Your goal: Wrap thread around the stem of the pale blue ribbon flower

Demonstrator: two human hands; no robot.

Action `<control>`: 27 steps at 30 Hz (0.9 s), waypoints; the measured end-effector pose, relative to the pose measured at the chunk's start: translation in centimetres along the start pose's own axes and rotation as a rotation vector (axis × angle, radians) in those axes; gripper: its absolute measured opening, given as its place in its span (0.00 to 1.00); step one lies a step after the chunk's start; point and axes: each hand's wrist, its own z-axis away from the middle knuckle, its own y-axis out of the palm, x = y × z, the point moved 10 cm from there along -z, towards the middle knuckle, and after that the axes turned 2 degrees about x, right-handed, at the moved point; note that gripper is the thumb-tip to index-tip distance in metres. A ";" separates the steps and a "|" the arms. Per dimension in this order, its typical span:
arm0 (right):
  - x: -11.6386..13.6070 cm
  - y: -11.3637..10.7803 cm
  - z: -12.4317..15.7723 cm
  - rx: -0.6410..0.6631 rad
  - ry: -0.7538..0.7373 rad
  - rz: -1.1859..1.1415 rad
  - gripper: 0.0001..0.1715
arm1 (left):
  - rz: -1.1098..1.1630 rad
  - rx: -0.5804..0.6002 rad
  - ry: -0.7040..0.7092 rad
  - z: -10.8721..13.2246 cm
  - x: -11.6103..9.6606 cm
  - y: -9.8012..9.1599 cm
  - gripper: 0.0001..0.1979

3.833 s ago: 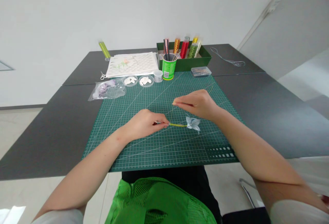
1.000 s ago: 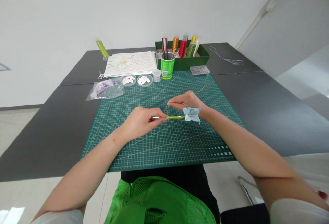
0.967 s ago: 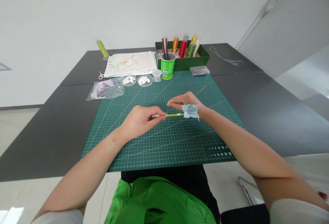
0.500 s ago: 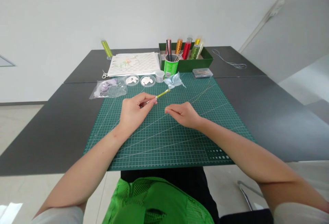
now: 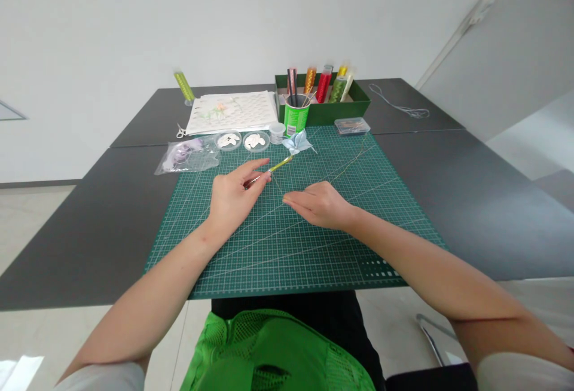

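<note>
Head camera: A pale wall (image 5: 134, 32) backs a dark grey table (image 5: 76, 217), where a person's bare forearms reach over a green gridded cutting mat (image 5: 287, 253). From the mat's middle, a dark green box (image 5: 336, 115) of coloured spools stands between twelve and one o'clock, a stack of white sheets (image 5: 255, 111) lies at eleven and a clear bag (image 5: 191, 155) at ten.

The left hand (image 5: 231, 194) grips a slender stem low by the thumb, its index finger lifted apart. The right hand (image 5: 320, 202), at three o'clock from it, is drawn narrow, thumb and fingertips pinched on a thread. A bright green can (image 5: 296, 119) stands at twelve, before the box.

The light-blue flower (image 5: 298, 141) is just beyond the left fingertips, between one and two o'clock from that hand and at eleven from the right; whether it touches the mat cannot be told. Its yellow-green stem (image 5: 281, 164) runs its long axis from eight o'clock to two, blossom end pointing away from the person. The fine thread (image 5: 278, 186) bridges the gap between the hands.
</note>
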 end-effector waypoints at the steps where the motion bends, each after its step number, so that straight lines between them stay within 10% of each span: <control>1: -0.2 0.3 -0.1 0.034 0.018 0.000 0.24 | -0.003 -0.001 0.008 0.0 0.0 0.0 0.12; 5: -2.4 1.5 -0.2 0.207 0.184 0.031 0.29 | 0.006 0.014 0.024 0.0 0.0 0.2 0.10; 10: -4.7 0.3 0.0 0.069 0.381 -0.047 0.28 | 0.071 0.082 0.011 0.0 0.0 1.0 0.11; 19: -2.2 2.9 -0.5 -0.042 0.421 -1.270 0.25 | 0.212 0.167 0.023 0.6 -0.7 2.3 0.13; 27: -3.8 2.7 0.5 -0.209 0.602 -1.205 0.17 | 0.181 0.141 0.048 0.9 -1.1 2.2 0.12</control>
